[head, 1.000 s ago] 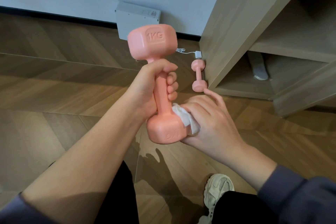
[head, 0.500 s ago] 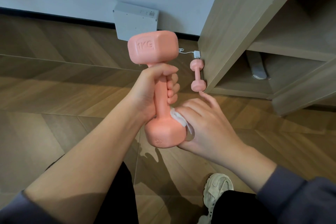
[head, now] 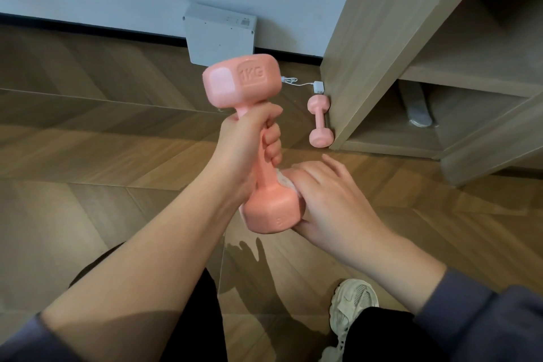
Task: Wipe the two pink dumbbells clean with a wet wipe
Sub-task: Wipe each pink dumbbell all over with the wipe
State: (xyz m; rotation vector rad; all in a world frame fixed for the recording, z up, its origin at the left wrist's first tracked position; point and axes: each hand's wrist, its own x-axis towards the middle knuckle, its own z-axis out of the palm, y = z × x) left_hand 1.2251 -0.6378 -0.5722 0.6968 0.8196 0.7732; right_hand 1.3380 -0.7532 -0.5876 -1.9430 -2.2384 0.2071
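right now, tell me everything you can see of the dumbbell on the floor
The second dumbbell is small in view, matte pink, with two blocky heads joined by a thin handle. It lies flat on the wooden floor, its length running away from the camera, right beside the base of the wooden cabinet; whether it touches the cabinet is unclear. A white charger sits just beyond its far head. Neither hand is on it.

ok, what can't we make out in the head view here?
- Wet wipe: mostly hidden under the right hand; only an edge shows.
- Handle of the held dumbbell: upper part covered by the left hand.
- Marking on its lower head: too blurred to read.
- Second dumbbell on the floor: too small to judge clean or dirty.
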